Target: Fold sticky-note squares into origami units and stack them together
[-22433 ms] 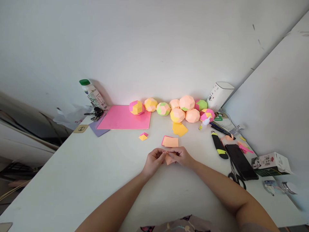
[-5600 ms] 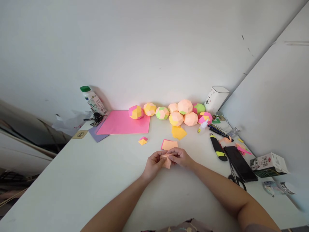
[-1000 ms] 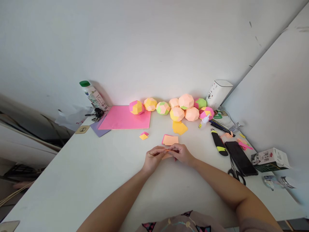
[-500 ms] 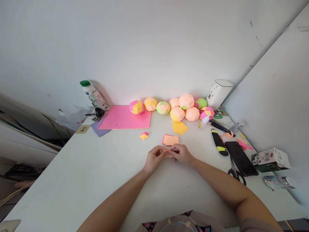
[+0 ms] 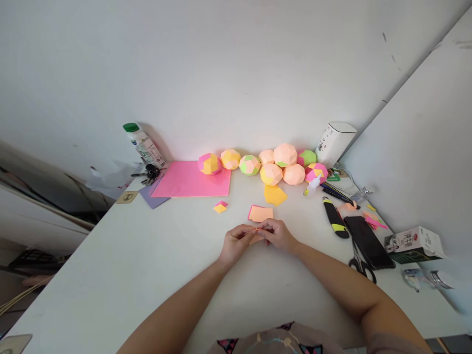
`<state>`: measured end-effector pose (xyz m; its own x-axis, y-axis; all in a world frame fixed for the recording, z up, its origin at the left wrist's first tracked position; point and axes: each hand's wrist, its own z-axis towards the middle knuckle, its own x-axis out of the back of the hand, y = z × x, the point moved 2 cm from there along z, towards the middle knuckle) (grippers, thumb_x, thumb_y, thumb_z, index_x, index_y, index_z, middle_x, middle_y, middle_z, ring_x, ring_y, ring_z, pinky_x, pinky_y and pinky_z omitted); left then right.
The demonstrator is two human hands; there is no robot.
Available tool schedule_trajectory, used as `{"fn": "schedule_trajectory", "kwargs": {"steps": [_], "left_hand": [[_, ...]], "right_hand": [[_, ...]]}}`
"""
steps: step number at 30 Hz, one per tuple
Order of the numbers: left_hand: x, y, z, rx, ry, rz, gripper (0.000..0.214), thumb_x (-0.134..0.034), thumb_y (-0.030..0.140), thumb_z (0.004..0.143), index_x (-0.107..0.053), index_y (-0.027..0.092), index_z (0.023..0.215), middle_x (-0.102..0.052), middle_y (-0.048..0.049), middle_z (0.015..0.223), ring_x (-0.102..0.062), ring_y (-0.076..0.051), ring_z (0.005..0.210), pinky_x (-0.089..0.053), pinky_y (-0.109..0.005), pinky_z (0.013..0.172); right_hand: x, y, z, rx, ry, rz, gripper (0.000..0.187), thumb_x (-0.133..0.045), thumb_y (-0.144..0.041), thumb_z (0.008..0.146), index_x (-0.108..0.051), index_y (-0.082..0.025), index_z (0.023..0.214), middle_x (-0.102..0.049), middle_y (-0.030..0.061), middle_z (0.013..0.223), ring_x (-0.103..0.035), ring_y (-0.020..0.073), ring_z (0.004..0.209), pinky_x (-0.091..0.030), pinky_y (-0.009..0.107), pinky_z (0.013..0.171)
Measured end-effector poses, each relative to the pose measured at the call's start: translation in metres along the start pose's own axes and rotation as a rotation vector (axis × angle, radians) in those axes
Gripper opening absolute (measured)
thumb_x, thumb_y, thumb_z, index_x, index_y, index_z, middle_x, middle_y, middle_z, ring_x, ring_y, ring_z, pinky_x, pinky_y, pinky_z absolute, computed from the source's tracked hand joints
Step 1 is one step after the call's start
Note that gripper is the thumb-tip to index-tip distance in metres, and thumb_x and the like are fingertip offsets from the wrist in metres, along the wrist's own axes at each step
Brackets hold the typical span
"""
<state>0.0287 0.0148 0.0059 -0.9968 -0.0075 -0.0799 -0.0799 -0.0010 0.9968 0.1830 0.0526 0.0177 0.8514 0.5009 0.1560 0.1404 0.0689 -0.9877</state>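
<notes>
Between my two hands is a small piece of orange paper [image 5: 255, 239], pinched along its upper edge. My left hand [image 5: 237, 242] grips it from the left with thumb and fingers together. From the right, my right hand [image 5: 277, 233] pinches the same paper, its fingertips close to the left ones. The fingers hide much of the paper. Just beyond them lies a stack of peach and pink paper sheets [image 5: 261, 213]. Two small folded paper pieces [image 5: 220, 207], one pink and one yellow, rest together to the left. Farther back are yellow paper sheets [image 5: 275, 195].
Several faceted paper balls [image 5: 285, 155] line the wall, one on a pink board [image 5: 188, 184]. At right lie a box cutter [image 5: 335, 219], scissors [image 5: 360, 263], a phone [image 5: 369, 242], a glue bottle [image 5: 312, 185] and a milk carton [image 5: 415, 244]. A green-capped bottle [image 5: 144, 146] stands back left.
Both hands stay in nearly the same place on the orange paper. The left fingers have shifted very slightly; the things on the table have not moved.
</notes>
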Motion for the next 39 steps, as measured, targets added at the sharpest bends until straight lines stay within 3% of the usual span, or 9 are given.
{"fn": "schedule_trajectory", "kwargs": {"steps": [15, 25, 39], "left_hand": [[-0.0003, 0.0042, -0.0001, -0.038, -0.019, 0.019, 0.013, -0.064, 0.031, 0.075, -0.070, 0.020, 0.076, -0.067, -0.0046, 0.082, -0.061, -0.018, 0.079, -0.048, -0.031, 0.073], [-0.0019, 0.0031, -0.0003, -0.064, -0.039, 0.096, 0.015, -0.061, 0.032, 0.077, -0.064, 0.018, 0.075, -0.060, -0.0027, 0.077, -0.055, -0.013, 0.070, -0.045, -0.026, 0.064], [-0.0003, 0.0043, -0.0002, -0.119, -0.024, 0.073, 0.014, -0.064, 0.032, 0.075, -0.066, 0.019, 0.072, -0.061, -0.0037, 0.077, -0.056, -0.015, 0.072, -0.046, -0.028, 0.066]], "right_hand": [[0.0011, 0.0071, 0.0016, 0.032, -0.017, 0.023, 0.024, -0.060, -0.039, 0.078, -0.057, -0.016, 0.074, -0.055, -0.0020, 0.058, -0.050, 0.0099, 0.048, -0.044, 0.023, 0.045], [-0.0005, 0.0045, -0.0007, 0.079, -0.012, -0.109, 0.022, -0.055, -0.037, 0.081, -0.055, -0.017, 0.071, -0.049, -0.0042, 0.052, -0.046, 0.0094, 0.044, -0.038, 0.022, 0.044], [-0.0018, 0.0042, -0.0011, 0.106, -0.006, -0.171, 0.022, -0.053, -0.039, 0.082, -0.057, -0.018, 0.076, -0.048, -0.0043, 0.049, -0.046, 0.0104, 0.042, -0.037, 0.023, 0.044]]}}
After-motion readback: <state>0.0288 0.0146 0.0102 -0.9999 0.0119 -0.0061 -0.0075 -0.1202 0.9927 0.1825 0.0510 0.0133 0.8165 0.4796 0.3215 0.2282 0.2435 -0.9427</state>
